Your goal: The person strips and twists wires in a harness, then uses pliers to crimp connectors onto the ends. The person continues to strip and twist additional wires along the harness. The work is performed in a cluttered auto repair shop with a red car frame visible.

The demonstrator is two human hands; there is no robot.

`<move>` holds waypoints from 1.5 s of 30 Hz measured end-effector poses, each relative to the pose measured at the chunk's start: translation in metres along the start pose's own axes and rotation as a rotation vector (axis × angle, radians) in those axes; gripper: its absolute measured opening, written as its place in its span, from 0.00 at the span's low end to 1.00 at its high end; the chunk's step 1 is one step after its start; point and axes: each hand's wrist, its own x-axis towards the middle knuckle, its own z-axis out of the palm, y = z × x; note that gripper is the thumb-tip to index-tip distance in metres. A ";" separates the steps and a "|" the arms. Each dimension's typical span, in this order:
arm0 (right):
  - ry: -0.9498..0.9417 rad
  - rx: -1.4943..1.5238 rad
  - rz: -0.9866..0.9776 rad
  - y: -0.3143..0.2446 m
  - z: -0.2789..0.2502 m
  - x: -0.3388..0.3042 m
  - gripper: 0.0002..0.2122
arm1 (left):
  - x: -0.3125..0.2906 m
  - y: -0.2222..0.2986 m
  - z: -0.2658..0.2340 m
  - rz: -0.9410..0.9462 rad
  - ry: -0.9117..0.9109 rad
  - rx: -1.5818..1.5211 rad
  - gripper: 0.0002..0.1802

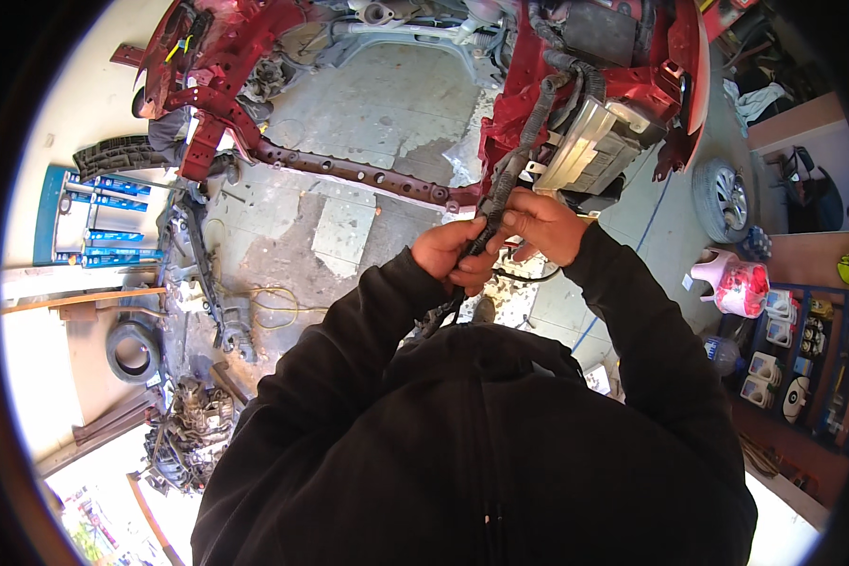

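Observation:
Both hands are at a thick dark wiring harness [511, 174], wrapped in corrugated sleeving and tape, that runs down from the red car body [514, 113]. My left hand [451, 253] is closed round the harness's lower part. Just above and to its right, my right hand [547, 226] pinches the harness between thumb and fingers. Below the hands, loose cable ends hang in front of my dark jacket, and a thin black cable [528, 277] curves off to the right. Parts of the fingers are hidden behind the harness.
A dark red crossmember [349, 173] spans the car's stripped front. A silvery finned metal box [590, 146] sits at its right side. On the right are a wheel [722, 198] and shelving with small goods; on the left, a tyre [133, 352] and an engine [193, 424].

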 end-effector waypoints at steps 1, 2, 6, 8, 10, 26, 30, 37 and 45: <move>-0.019 0.018 -0.034 0.001 -0.002 0.001 0.14 | 0.001 0.001 0.001 0.024 0.061 0.076 0.22; 0.001 -0.034 -0.025 0.003 -0.002 0.001 0.14 | 0.001 0.002 0.004 0.048 0.122 0.151 0.23; 0.041 -0.249 -0.157 0.013 -0.009 0.005 0.15 | 0.008 0.007 0.015 0.186 0.284 0.646 0.24; 0.056 -0.340 -0.226 0.017 -0.012 0.007 0.14 | 0.008 0.003 0.020 0.254 0.389 0.842 0.18; 0.079 -0.396 -0.254 0.020 -0.016 0.008 0.14 | 0.011 -0.007 0.025 0.301 0.521 0.861 0.15; -0.053 -0.194 0.057 -0.010 -0.011 0.009 0.09 | 0.009 -0.028 0.023 0.222 0.381 0.237 0.15; 0.103 0.109 -0.162 0.004 0.008 0.015 0.12 | 0.010 -0.023 0.016 0.217 0.316 0.208 0.16; 0.321 0.142 -0.292 0.018 0.030 0.025 0.11 | 0.009 -0.013 0.006 0.309 0.472 0.647 0.18; 0.594 -0.635 -0.494 -0.045 0.045 0.006 0.12 | 0.009 -0.011 -0.006 0.653 0.514 0.935 0.15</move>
